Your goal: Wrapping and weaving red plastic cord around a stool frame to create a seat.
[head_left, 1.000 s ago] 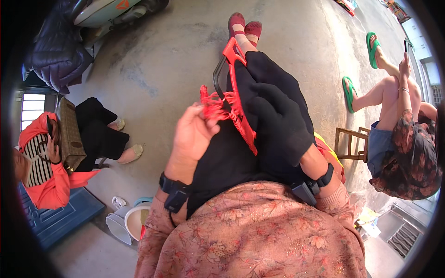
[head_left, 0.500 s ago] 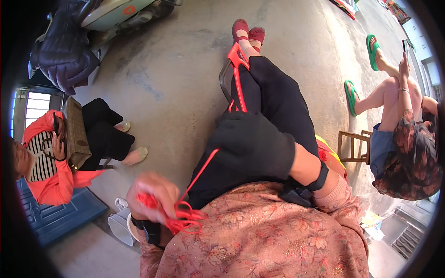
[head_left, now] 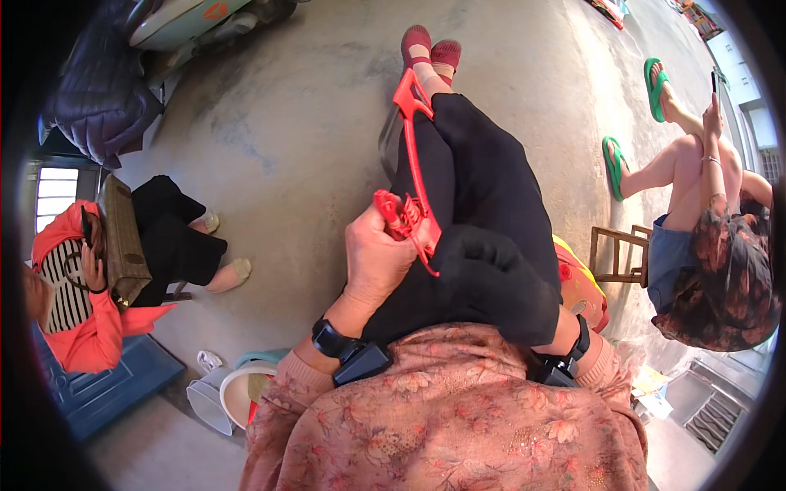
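My bare left hand is closed around a looped bundle of red cord, above my black-trousered thighs. Passing right beside its fingers is the long, narrow red strip of a red frame, which widens into an angular, open end near my shins. A thin dark rod beside the frame is blurred. A short red tail hangs below my left fingers. My right hand, in a black glove, lies just right of it over my lap, its fingers curled; whatever they hold, if anything, is hidden.
At the left a person in an orange jacket sits with a brown bag; at the right another sits on a wooden stool. A scooter stands far left. Buckets are near my left elbow, a red-yellow item by my right thigh.
My left hand has moved up and right with the red cord, from beside my hip to the red frame. The gloved right hand has shifted down and right, away from the frame.
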`<state>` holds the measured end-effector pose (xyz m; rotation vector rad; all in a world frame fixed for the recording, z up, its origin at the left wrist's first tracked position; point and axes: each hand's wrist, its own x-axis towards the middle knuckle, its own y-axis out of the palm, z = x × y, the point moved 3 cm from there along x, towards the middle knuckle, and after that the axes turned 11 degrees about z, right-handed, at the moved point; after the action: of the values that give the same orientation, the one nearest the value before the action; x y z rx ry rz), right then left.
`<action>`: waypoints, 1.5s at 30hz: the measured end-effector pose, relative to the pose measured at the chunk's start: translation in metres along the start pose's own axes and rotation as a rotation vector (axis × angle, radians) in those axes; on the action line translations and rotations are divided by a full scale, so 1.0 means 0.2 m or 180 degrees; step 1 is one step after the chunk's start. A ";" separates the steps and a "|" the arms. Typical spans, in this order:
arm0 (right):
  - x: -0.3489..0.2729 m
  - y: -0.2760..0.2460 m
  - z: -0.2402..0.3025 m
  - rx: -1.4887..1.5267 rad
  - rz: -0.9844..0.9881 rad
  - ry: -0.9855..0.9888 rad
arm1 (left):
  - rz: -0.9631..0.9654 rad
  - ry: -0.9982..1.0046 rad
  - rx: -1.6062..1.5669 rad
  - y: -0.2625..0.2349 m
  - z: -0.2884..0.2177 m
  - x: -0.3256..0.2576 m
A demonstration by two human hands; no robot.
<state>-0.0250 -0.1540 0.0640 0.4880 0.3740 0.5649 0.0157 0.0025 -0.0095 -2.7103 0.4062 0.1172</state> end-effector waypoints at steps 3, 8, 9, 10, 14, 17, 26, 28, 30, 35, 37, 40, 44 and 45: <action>0.01 -0.03 0.01 -0.0108 -0.0334 0.0067 | 0.0548 -0.0106 -0.1111 -0.07 0.03 0.00; 0.07 -0.21 0.15 -0.1186 -0.0349 -0.0434 | 0.0093 -0.0353 -0.2943 -0.27 0.05 -0.01; 0.10 -0.24 0.18 -0.1380 -0.0182 -0.0580 | 0.0082 -0.0252 -0.2974 -0.29 0.05 0.01; 0.13 -0.26 0.19 -0.1570 -0.0115 -0.0811 | -0.0085 -0.0300 -0.2962 -0.30 0.06 0.02; 0.29 -0.29 0.09 -0.3225 -0.0163 -0.0779 | 0.0733 -0.0557 -0.1955 -0.23 0.07 0.10; 0.34 -0.32 0.01 -0.4508 -0.0743 -0.0498 | 0.1586 -0.0581 -0.1901 -0.15 0.07 0.15; 0.10 -0.17 0.25 -0.3093 -0.0630 -0.1562 | 0.0570 -0.0509 -0.2306 -0.32 -0.02 0.08; -0.02 -0.11 0.24 -0.1147 -0.0281 -0.1449 | 0.1484 -0.0125 -0.3062 -0.26 -0.10 0.00; -0.06 -0.05 0.19 0.0597 0.0613 -0.1082 | 0.2233 -0.0047 -0.3684 -0.18 -0.16 -0.07; -0.07 -0.10 0.05 -0.0196 0.0457 -0.0257 | 0.1691 -0.0357 -0.5510 -0.09 -0.11 -0.09; -0.03 -0.15 0.01 0.1026 0.0151 -0.0272 | 0.1594 -0.0437 -0.5503 -0.09 -0.06 -0.11; 0.08 -0.23 -0.09 -0.0408 -0.0708 0.0225 | 0.1473 -0.1114 -0.4864 -0.10 0.03 -0.16; 0.20 -0.21 -0.20 -0.2781 -0.0898 0.0121 | 0.1229 -0.1404 -0.3852 -0.12 0.09 -0.23; 0.21 -0.21 -0.21 -0.2787 -0.0968 -0.0055 | 0.1217 -0.1400 -0.3805 -0.13 0.09 -0.24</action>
<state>0.0060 -0.1462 -0.0012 -0.4022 0.1495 0.3771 -0.0234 0.0450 -0.0105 -3.4793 0.9236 1.4377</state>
